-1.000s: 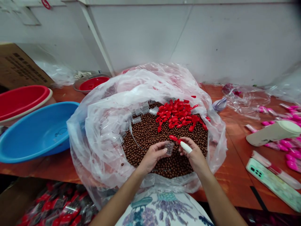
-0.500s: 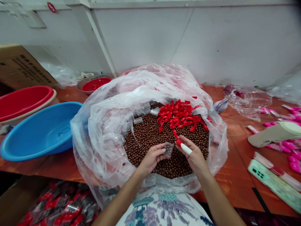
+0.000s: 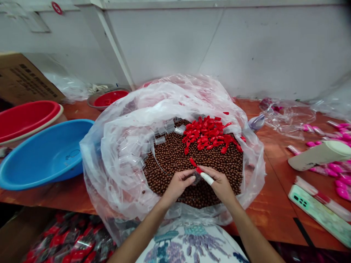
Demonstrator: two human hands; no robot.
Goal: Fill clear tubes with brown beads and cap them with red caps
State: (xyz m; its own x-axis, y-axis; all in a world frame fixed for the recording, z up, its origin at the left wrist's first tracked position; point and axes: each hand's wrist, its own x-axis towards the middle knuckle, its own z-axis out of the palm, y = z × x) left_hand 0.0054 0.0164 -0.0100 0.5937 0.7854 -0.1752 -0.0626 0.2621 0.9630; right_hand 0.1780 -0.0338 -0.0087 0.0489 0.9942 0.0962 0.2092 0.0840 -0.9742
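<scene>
Left hand (image 3: pixel 178 184) pinches a small clear container (image 3: pixel 195 178) over the heap of brown beads (image 3: pixel 175 157) in the plastic-lined tub. Right hand (image 3: pixel 219 184), its forefinger in a white cot, grips a red cap (image 3: pixel 195 165) at the container's mouth. Recommended: keep the container upright and steady, align the cap squarely before pressing, and stay above the beads so spills fall back. Spare red caps (image 3: pixel 210 133) lie heaped beyond.

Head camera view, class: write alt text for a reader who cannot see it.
Two hands, left hand and right hand, meet over a plastic-lined tub of brown beads, pinching a small clear container and a red cap. A pile of red caps lies on the beads; a blue basin sits to the left.
</scene>
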